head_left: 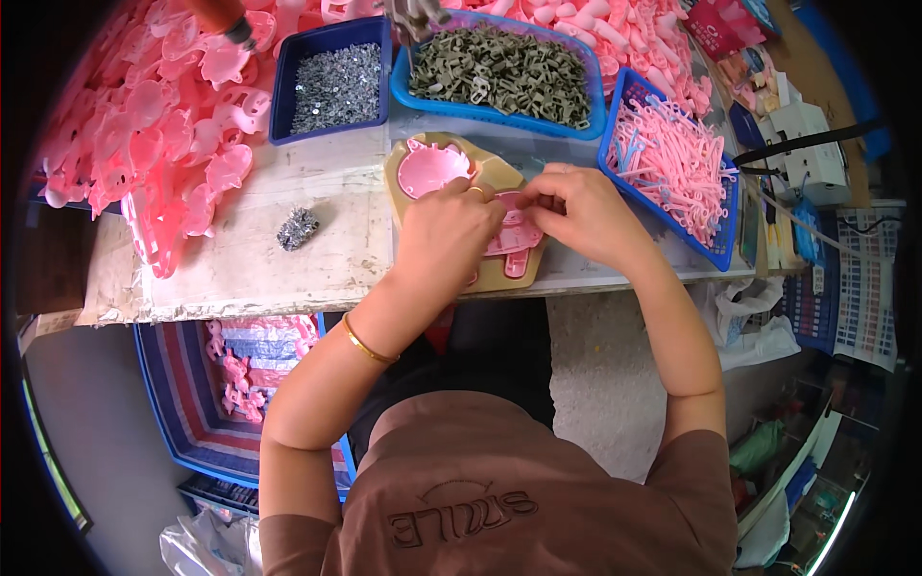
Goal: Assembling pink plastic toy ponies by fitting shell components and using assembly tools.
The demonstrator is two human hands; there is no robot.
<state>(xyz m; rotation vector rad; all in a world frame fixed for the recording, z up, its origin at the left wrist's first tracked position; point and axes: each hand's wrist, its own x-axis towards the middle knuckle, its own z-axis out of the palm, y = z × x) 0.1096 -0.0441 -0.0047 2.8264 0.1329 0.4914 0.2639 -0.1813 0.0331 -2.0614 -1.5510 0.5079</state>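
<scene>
A tan jig (495,171) lies on the bench before me, with pink plastic shell pieces set in its hollows. One rounded pink shell (432,170) sits in the upper left hollow. My left hand (449,228) is closed over the middle of the jig, fingertips hidden at the edge of another pink molded piece (516,235). At that piece's right side, my right hand (584,213) is pinched, thumb against fingers. Whatever is between the fingers of either hand is too small or hidden to make out.
A small pile of screws (298,228) lies left of the jig. Behind stand a dark blue tray of screws (279,101), a blue basket of olive-green clips (403,94) and a blue basket of pink strips (722,252). Pink shells (163,125) heap at left; a screwdriver tip (238,36) hangs above.
</scene>
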